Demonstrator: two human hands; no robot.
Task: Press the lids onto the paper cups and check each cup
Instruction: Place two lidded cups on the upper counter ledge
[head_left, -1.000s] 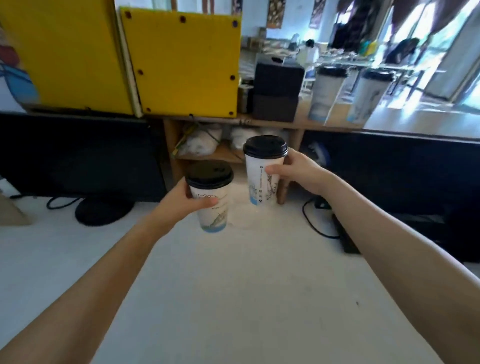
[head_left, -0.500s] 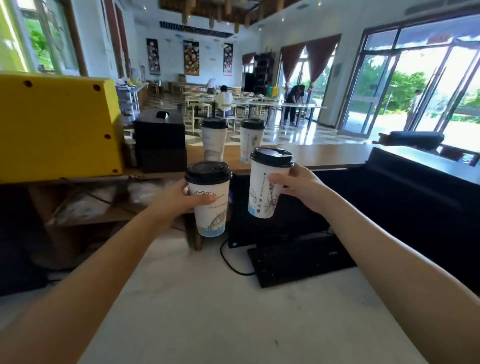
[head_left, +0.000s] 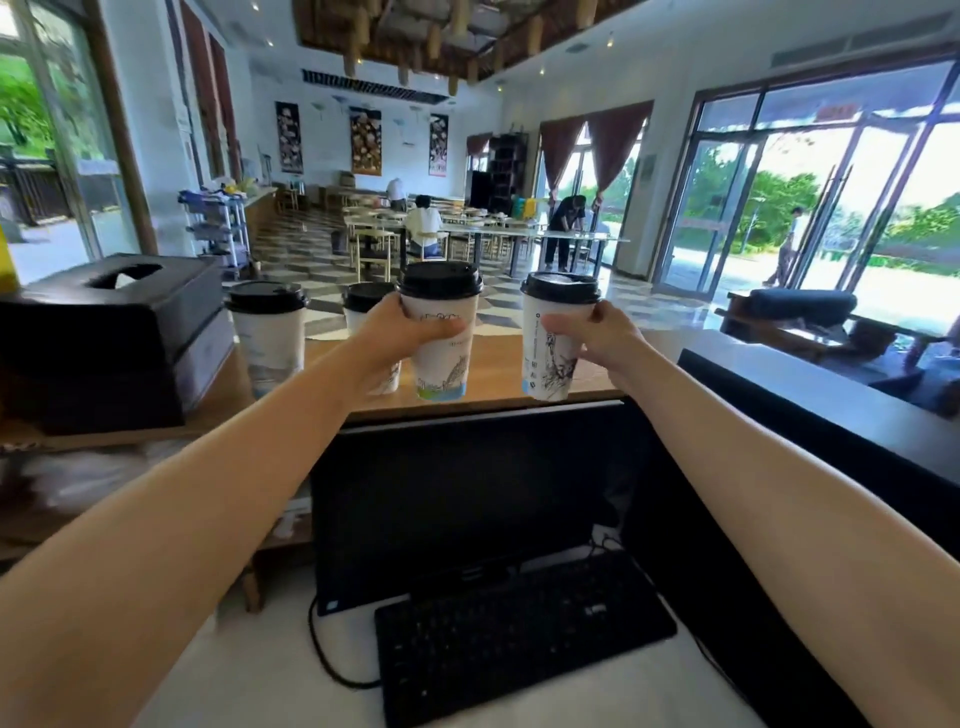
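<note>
My left hand (head_left: 397, 332) grips a white printed paper cup (head_left: 444, 364) with a black lid (head_left: 440, 280), held upright over the wooden counter (head_left: 498, 364). My right hand (head_left: 597, 335) holds a second lidded paper cup (head_left: 548, 364) upright, a little to the right of the first. Two more lidded cups stand on the counter behind: one (head_left: 270, 338) at the left, another (head_left: 366, 306) mostly hidden behind my left hand.
A black tissue box (head_left: 114, 332) sits on the counter at left. Below the counter are a dark monitor (head_left: 467, 493) and a black keyboard (head_left: 519, 639) with a cable. A dining hall with tables and people lies beyond.
Both hands have lifted their cups up to the level of the wooden counter, and my view has swung up and right, from the white worktop to the hall.
</note>
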